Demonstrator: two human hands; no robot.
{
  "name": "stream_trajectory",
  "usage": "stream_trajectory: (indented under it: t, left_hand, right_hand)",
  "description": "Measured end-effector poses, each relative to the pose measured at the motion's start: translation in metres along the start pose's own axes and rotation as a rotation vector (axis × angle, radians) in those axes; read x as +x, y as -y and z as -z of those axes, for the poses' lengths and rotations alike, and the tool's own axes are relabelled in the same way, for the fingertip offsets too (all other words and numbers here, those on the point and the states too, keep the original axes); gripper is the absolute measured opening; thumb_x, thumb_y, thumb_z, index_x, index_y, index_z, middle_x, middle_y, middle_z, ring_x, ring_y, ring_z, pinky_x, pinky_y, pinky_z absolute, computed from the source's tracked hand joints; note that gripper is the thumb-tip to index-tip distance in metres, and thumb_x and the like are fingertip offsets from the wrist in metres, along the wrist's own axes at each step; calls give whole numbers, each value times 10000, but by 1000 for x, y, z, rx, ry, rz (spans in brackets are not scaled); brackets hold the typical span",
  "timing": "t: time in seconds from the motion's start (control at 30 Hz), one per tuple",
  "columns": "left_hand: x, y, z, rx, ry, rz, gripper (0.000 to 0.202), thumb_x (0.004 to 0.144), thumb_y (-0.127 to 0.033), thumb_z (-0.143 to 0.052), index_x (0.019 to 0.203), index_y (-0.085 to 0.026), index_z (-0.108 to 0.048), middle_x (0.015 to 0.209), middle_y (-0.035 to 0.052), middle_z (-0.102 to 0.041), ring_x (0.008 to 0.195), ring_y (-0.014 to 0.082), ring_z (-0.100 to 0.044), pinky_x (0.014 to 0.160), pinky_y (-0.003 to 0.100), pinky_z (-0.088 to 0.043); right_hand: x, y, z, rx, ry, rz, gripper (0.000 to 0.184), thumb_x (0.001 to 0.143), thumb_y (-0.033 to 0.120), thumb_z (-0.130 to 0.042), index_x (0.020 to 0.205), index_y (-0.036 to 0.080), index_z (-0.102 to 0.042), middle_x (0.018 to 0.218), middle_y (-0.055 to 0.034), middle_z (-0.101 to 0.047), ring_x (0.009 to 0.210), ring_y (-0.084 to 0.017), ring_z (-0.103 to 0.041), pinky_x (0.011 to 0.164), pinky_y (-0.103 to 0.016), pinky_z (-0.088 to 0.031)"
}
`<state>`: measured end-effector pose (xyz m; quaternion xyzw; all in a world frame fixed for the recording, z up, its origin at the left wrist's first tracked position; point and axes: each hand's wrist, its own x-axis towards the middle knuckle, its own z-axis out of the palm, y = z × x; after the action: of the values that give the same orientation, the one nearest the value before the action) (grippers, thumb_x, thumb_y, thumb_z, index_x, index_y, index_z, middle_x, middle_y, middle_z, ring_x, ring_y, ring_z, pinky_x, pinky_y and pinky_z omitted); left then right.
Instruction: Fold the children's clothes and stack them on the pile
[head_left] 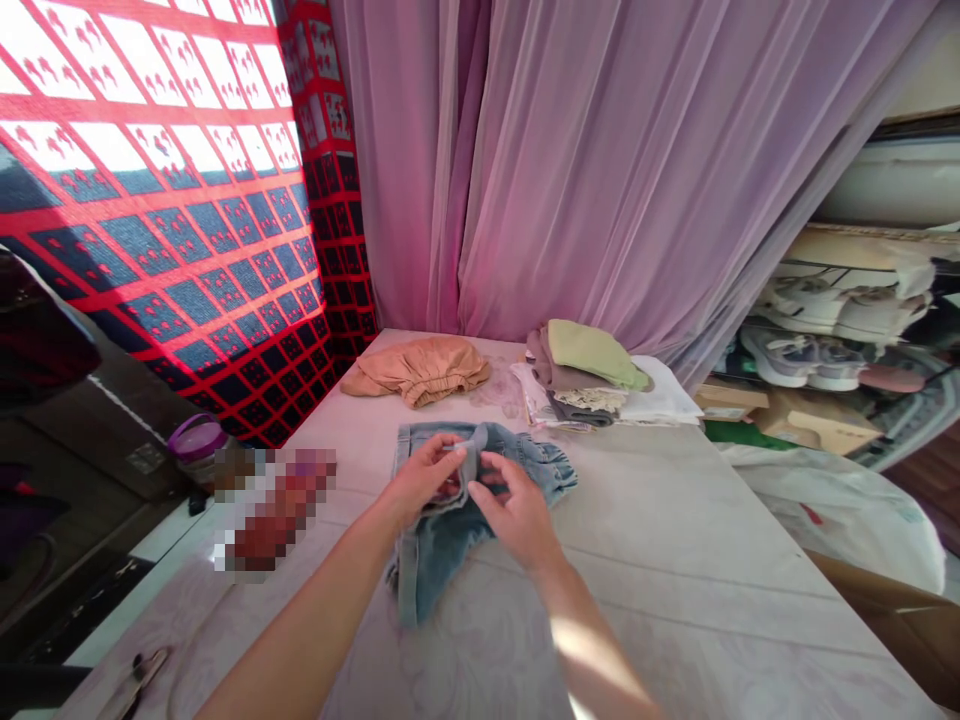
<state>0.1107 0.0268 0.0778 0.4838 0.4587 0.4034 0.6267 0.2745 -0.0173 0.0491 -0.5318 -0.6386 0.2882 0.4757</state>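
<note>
On the pale sheet-covered surface (675, 560), seen from the head camera, a pair of light-blue denim shorts (450, 530) lies bunched and folded just in front of the person, with both hands on it. The left hand (424, 478) has its grip pressed together, thumb and fingers pinching a grey-blue fold of the shorts near the waistband. The right hand (517, 510) sits just beside it, fingers curved down onto the denim, though I cannot tell whether that grip is pinching anything. Beyond them lie a crumpled tan garment (416, 370) and a folded stack of clothes (577, 385) topped by a pale green cloth (596, 352). A lilac curtain (600, 170) hangs behind, a red-and-navy patterned cloth (172, 220) covers the left side, and a purple-lidded jar (196, 445) stands near a blurred patch (270, 510). Sneakers (795, 360) sit on the right.
</note>
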Motion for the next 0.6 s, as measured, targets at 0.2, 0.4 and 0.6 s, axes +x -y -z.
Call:
stream_trajectory:
  t: [0.2,0.4,0.6]
  left_hand:
    - [-12,13,-13,90,68,-77,492,693,-488,-725,1072,-187,-634,1018,65,-684,842,148,-639,716,250,-499]
    - [-47,31,2,669,-45,-119,461,713,-302,-676,1166,-234,-632,1052,46,-698,909,191,-639,774,290,-495]
    - [-45,28,6,696,-224,-16,187,800,-367,-567,719,-221,-653,639,-16,-636,680,166,-616,619,236,-457]
  right_hand:
    - [8,-14,-4,290,37,-160,410,781,382,-588,1137,181,-626,1010,-80,-724,857,-221,-687,770,-344,-558]
    - [10,-3,13,336,-74,-188,367,766,418,-619,1036,178,-681,935,-57,-736,830,-214,-674,771,-323,-535]
    - [9,13,39,22,-164,-177,519,752,481,-651,1176,183,-630,790,-13,-700,651,-158,-603,631,-257,-469]
